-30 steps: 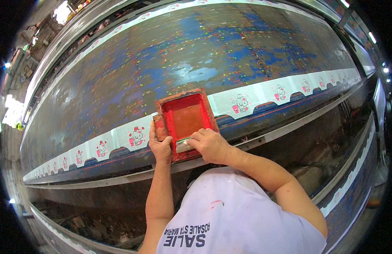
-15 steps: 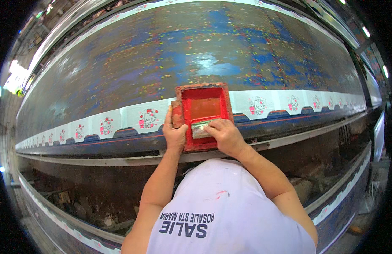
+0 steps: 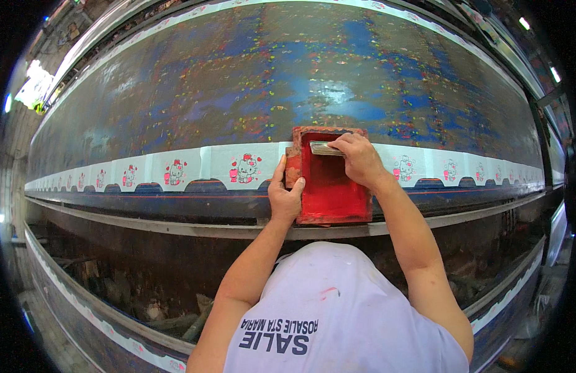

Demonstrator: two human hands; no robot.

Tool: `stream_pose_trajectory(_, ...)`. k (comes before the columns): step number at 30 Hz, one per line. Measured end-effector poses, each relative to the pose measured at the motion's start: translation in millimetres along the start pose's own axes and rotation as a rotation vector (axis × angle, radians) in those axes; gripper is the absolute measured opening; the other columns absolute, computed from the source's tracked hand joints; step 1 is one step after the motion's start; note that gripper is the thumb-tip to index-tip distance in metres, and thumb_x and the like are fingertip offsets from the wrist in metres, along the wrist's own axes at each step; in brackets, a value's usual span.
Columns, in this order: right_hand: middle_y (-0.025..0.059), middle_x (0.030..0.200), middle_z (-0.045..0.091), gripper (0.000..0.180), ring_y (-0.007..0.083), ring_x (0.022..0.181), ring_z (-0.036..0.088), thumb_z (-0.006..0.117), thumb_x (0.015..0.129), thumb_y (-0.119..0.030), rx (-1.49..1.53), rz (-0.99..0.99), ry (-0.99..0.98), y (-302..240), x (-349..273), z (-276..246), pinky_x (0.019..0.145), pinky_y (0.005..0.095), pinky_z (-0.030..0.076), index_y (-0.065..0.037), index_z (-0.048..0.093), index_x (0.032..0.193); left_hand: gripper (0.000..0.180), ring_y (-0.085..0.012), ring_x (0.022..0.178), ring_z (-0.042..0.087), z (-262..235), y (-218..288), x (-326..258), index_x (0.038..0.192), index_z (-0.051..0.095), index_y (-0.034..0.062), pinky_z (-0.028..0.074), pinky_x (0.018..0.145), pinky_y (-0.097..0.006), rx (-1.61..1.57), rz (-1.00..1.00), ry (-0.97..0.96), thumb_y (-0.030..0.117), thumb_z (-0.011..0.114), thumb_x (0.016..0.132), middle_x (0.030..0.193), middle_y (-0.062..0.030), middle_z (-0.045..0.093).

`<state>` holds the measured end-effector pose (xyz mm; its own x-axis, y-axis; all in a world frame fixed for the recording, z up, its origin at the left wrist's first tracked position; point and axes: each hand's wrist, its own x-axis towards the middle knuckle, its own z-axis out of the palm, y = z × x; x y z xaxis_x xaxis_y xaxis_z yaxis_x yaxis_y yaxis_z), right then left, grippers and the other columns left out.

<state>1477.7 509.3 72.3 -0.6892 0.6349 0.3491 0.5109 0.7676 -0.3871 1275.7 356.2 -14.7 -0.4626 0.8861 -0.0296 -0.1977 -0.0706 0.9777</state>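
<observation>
A small red-stained screen-printing frame (image 3: 336,219) lies across a white fabric strip (image 3: 216,161) that carries a row of pink, red and black cartoon prints. My left hand (image 3: 284,198) grips the block on the frame's left side, thumb near its inner edge. In my right hand (image 3: 362,160) is a flat squeegee (image 3: 323,148), its blade lying across the far end of the mesh. Red ink (image 3: 331,196) coats the mesh on the near side of the squeegee. Whatever print sits under the frame is hidden.
The long dark printing table (image 3: 207,105) is spotted with blue, yellow and red paint. A metal rail (image 3: 176,230) runs along its near edge, close to my body. Another printed strip (image 3: 356,5) follows the far edge. Below the rail is a dark, cluttered space (image 3: 145,292).
My right hand has pushed the squeegee from the near end of the frame to its far end. The view has shifted a little; left hand and frame stay put on the strip.
</observation>
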Motion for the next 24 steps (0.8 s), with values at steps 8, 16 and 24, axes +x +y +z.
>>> stream_pose_trajectory(8, 0.014, 0.116, 0.077, 0.041, 0.0391, 0.109, 0.071, 0.07, 0.085, 0.009, -0.002, 0.029, -0.07, -45.1, -48.8, -4.0, 0.098, 0.0515, 0.056, -0.005, 0.081, 0.122, 0.081, -0.0229, 0.143, 0.065, 1.7, 5.3, -1.0, 0.175, 0.043, -0.0054, 0.052, 0.124, -0.037, 0.054, 0.026, -0.002, -0.007, 0.075, 0.101, 0.165, -0.0193, 0.061)
stream_pose_trajectory(16, 0.0093, 0.119, 0.075, 0.034, 0.0346, 0.111, 0.071, 0.073, 0.089, -0.002, 0.003, 0.088, -0.074, -103.0, -104.8, -8.4, 0.096, 0.0493, 0.056, -0.007, 0.079, 0.122, 0.081, -0.0297, 0.145, 0.065, 1.3, 10.3, -5.0, 0.173, 0.046, -0.0042, 0.051, 0.124, -0.042, 0.296, 0.138, 0.012, -0.001, 0.078, 0.099, 0.165, -0.0239, 0.061)
stream_pose_trajectory(24, 0.0105, 0.135, 0.073, 0.046, 0.0365, 0.133, 0.067, 0.091, 0.086, -0.014, 0.089, 0.122, -0.032, -113.9, -146.5, -11.9, 0.113, 0.0498, 0.054, -0.01, 0.079, 0.13, 0.09, -0.0317, 0.152, 0.06, 3.0, 13.5, -8.1, 0.174, 0.045, -0.0032, 0.046, 0.129, -0.042, 0.408, 0.162, 0.022, -0.005, 0.079, 0.091, 0.169, -0.0231, 0.058)
